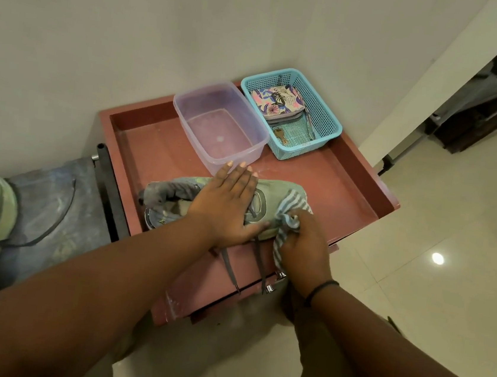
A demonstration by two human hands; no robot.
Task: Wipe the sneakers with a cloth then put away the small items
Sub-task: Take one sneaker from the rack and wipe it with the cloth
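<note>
Red rimmed desk (349, 193) top: left hand (226, 204) flat, fingers straight, pressing pale green sneaker (274, 197); right hand (304, 247) bunches striped blue-white cloth (288, 220) against toe.

Just past the left hand's (226, 204) fingertips sits a clear plastic tub (220, 123), on the red rimmed cabinet top (334, 182). Well off to that hand's left is a grey-blue surface (48, 190). Away to its right are glossy pale floor tiles (451, 242).

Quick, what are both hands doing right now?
Left hand: open, pressing flat on the sneaker.
Right hand: gripping the striped cloth against the sneaker's toe.
</note>
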